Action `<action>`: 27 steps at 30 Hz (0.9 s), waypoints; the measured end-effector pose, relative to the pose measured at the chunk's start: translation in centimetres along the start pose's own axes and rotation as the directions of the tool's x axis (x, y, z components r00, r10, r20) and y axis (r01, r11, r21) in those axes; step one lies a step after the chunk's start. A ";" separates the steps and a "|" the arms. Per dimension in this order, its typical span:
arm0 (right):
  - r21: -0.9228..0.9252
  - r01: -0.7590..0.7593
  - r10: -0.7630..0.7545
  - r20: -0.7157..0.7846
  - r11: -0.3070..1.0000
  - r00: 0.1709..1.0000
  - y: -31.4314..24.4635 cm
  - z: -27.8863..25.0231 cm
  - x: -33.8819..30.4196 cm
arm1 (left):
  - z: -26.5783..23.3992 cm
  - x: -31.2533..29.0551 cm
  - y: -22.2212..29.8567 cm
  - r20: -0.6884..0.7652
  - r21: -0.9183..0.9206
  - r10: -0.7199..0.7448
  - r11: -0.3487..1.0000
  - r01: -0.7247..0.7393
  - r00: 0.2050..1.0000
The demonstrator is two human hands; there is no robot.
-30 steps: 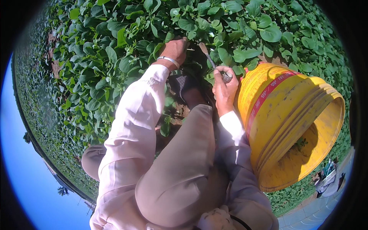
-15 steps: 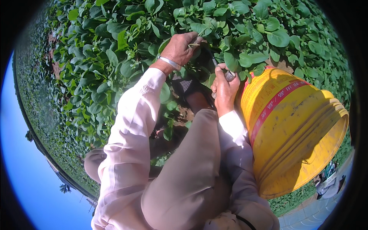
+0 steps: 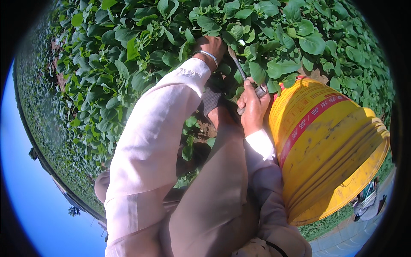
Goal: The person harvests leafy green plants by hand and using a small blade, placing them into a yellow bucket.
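My left hand (image 3: 210, 48), with a silver bangle at the wrist, reaches in among the leafy green plants (image 3: 209, 23) at the top middle. Leaves and shadow hide its fingertips, so I cannot tell whether they hold anything. My right hand (image 3: 253, 105) is closed round the handle of a hand tool with a slim metal shaft (image 3: 238, 65). The shaft slants up and left, and its flattened tip meets the leaves just right of my left hand. Beside my right hand lies a yellow bucket (image 3: 327, 141), tipped with its mouth toward the lower right.
Dense green plants (image 3: 98, 77) spread left and ahead. My bent knee (image 3: 209, 188) rises between my forearms, and a dark patterned shoe (image 3: 212, 98) rests on bare soil below my hands. A pale paved strip (image 3: 342, 240) with some items on it runs at lower right.
My left hand has moved forward and slightly right, deeper into the leaves; its thin plant stem no longer shows. The tool's shaft shows more fully. My right hand has hardly shifted.
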State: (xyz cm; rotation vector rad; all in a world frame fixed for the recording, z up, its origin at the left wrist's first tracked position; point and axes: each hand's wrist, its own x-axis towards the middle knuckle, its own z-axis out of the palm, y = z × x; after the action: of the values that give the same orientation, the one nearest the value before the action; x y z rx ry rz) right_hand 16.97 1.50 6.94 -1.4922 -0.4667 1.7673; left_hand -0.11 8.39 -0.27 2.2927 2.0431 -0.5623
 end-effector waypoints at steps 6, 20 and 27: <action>0.028 0.006 -0.006 0.025 1.000 1.000 -0.1 -0.2 0.6 | 0.1 0.3 -0.7 -0.036 0.177 0.105 0.979 -0.097 0.994; -0.161 0.096 -0.080 0.105 0.982 0.991 0.0 -0.3 0.4 | -4.4 -4.2 -5.1 -0.178 -0.670 -0.119 0.741 -0.031 0.977; -0.110 0.122 -0.110 0.110 0.986 0.988 -0.3 2.0 1.6 | -11.8 -5.1 -9.3 -0.017 -0.915 -0.575 -0.321 -0.244 0.818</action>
State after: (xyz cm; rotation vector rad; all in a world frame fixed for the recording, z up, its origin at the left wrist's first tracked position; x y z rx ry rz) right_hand 15.15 3.22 6.55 -1.4261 -0.7072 1.7566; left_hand -6.54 7.76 14.20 0.8095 1.5332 1.5592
